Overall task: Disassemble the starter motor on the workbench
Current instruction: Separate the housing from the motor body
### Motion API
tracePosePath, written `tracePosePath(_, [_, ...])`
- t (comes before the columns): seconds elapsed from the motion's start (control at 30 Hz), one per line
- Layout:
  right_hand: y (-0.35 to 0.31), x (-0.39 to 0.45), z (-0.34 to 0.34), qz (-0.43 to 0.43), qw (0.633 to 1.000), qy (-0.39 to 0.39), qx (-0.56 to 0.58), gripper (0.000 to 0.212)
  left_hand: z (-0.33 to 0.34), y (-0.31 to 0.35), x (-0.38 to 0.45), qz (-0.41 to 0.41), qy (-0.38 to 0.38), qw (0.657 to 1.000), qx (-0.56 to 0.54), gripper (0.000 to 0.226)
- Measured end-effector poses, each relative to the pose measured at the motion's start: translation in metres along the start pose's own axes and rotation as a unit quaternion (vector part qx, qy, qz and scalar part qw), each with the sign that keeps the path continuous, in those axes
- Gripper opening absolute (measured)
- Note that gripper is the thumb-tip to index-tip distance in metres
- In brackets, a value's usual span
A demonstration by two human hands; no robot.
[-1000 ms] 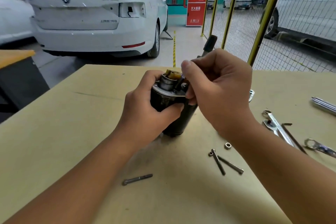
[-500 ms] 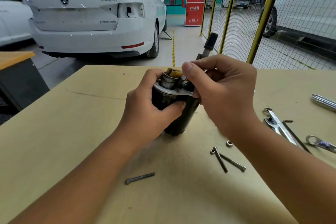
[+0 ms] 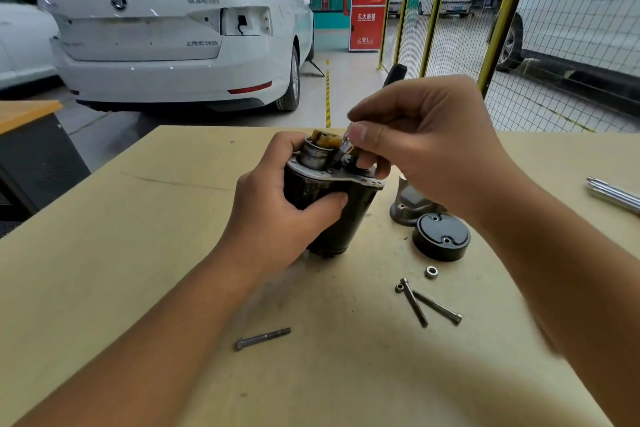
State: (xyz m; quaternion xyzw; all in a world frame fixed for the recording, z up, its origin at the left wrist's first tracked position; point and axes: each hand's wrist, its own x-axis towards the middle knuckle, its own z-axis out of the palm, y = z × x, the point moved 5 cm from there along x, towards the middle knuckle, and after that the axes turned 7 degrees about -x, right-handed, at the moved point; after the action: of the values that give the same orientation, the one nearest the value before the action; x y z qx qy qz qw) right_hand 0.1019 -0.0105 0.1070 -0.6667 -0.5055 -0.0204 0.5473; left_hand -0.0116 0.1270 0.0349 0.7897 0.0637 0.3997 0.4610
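Note:
The starter motor, a black cylinder with a metal plate and yellow brush parts on top, stands tilted on the workbench. My left hand grips its body from the left. Over the motor's top, my right hand pinches the metal shaft of a driver tool between thumb and fingers. The tool's tip meets the motor's top plate, and its black handle sticks up behind the hand.
A black round end cap and a grey housing piece lie right of the motor. A nut, two long bolts and another bolt lie in front. Metal tools rest at the right edge.
My right hand has lifted slightly up and to the right with the tool, uncovering the end cap and housing piece. The left hand keeps its grip on the motor.

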Motion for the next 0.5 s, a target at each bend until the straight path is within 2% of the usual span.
tracePosePath(0.3, [0.0061, -0.0012, 0.0035, 0.011, 0.998, 0.033, 0.056, 0.009, -0.0006, -0.0005, 0.0007, 0.005, -0.001, 1.0, -0.004, 0.05])
tracePosePath(0.5, [0.0049, -0.0012, 0.0044, 0.006, 0.999, 0.029, 0.042, 0.008, -0.0007, -0.0009, 0.0011, 0.011, -0.001, 1.0, -0.004, 0.05])
